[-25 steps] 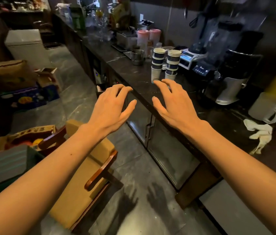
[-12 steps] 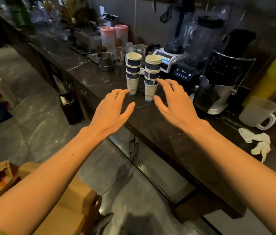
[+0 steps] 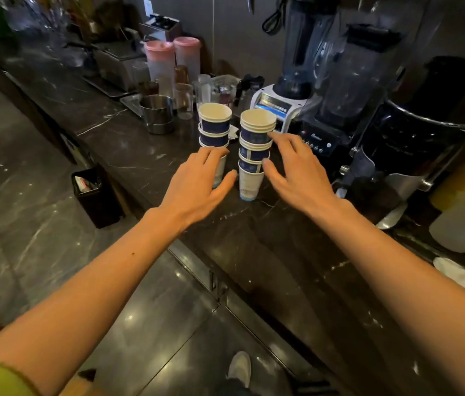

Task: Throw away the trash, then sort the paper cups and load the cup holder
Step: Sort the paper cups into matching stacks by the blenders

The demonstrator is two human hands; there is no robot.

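A tall left stack of blue-and-white paper cups (image 3: 214,124) and a matching right stack (image 3: 255,132) are standing side by side on the dark marble counter (image 3: 145,155). The left hand (image 3: 197,184) is hovering in front of the left stack, fingers relaxed and holding nothing. The right hand (image 3: 297,172) is spreading loose, empty fingers just beside the right stack.

I can read nothing here: print on the blue-banded white paper cups (image 3: 257,130) and the black blender base (image 3: 319,140) at one o'clock is too blurred.
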